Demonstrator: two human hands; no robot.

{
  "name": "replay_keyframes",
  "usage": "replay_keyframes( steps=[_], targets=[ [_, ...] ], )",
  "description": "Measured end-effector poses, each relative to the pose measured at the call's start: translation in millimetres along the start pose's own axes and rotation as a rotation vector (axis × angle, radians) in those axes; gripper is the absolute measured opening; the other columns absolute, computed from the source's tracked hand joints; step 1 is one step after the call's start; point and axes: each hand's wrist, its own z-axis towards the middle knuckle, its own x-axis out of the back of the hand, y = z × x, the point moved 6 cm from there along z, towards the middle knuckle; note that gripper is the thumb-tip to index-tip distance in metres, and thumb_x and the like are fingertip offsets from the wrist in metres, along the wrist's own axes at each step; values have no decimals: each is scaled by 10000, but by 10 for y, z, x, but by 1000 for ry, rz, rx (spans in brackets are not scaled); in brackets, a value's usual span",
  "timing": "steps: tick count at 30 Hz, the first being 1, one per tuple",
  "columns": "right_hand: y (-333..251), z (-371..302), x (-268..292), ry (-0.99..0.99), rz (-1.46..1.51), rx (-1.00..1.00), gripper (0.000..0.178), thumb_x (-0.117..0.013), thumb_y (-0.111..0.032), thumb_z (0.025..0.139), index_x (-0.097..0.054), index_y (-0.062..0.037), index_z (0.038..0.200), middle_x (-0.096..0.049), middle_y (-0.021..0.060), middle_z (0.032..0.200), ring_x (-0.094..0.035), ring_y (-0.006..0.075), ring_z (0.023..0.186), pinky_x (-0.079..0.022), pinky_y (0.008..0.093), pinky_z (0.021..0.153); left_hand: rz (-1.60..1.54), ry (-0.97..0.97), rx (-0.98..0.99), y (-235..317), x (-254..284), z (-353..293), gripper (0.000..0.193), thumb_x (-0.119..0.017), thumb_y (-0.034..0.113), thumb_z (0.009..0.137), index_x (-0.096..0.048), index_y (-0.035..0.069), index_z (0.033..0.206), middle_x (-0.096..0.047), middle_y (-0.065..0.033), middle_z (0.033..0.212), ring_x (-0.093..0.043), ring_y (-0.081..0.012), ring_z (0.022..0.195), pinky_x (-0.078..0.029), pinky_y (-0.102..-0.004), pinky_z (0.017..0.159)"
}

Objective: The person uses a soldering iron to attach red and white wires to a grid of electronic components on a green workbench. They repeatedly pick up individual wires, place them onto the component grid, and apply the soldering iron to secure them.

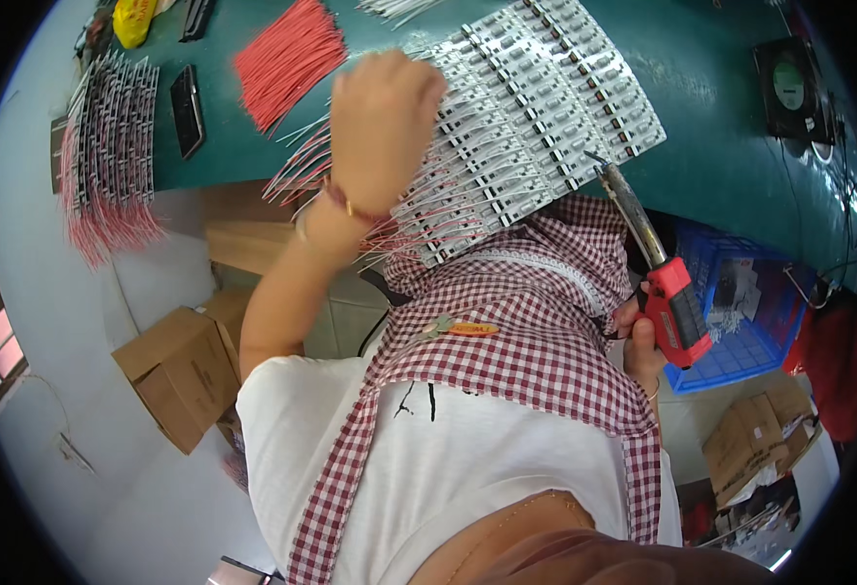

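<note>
Your left hand point(382, 122) rests on the white circuit strips point(536, 97) on the green desk point(721, 107), fingers hidden, so I cannot tell. Your right hand point(643, 341) has its fingers wrapped round the red-handled soldering iron point(658, 268).

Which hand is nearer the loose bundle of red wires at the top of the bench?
Left. The left hand is beside the red wire bundle, while the right hand grips a soldering iron far off.

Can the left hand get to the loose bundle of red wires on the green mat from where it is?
Probably yes. The left hand rests on the white strip boards, and the red wire bundle lies just up and to its left on the green mat, with nothing standing between them.
</note>
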Motion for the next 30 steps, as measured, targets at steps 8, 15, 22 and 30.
replay_keyframes(
  steps=[8, 15, 22, 30],
  targets=[
    [-220, 280, -43, 29, 80, 117, 576, -648, -393, 921, -472, 36, 1262, -531, 42, 723, -458, 101, 563, -427, 269, 552, -125, -98, 165, -428, -267, 417, 108, -693, 98, 796, -668, -3, 827, -670, -161, 835, -637, -329, 793, -497, -397, 713],
    [-342, 440, -79, 51, 118, 138, 552, -628, -384, 931, -468, 43, 1242, -523, 56, 711, -459, 109, 556, -430, 275, 542, -337, -278, 173, -631, -382, 461, 110, -653, 92, 819, -640, -14, 846, -673, -164, 806, -642, -331, 752, -504, -403, 699],
    [-414, 617, -109, 24, 152, 192, 507, -582, -343, 952, -443, 44, 1247, -495, 66, 685, -438, 115, 541, -433, 280, 536, -438, -423, 106, -707, -414, 590, 92, -633, 85, 823, -627, -3, 850, -672, -158, 786, -646, -329, 754, -506, -402, 696],
    [-417, 686, -77, 38, 169, 219, 479, -563, -312, 959, -436, 47, 1249, -493, 73, 680, -429, 115, 530, -438, 280, 542, -232, -377, -37, -657, -434, 639, 78, -636, 67, 830, -604, -3, 839, -660, -151, 789, -630, -302, 723, -492, -392, 665]
  ],
)
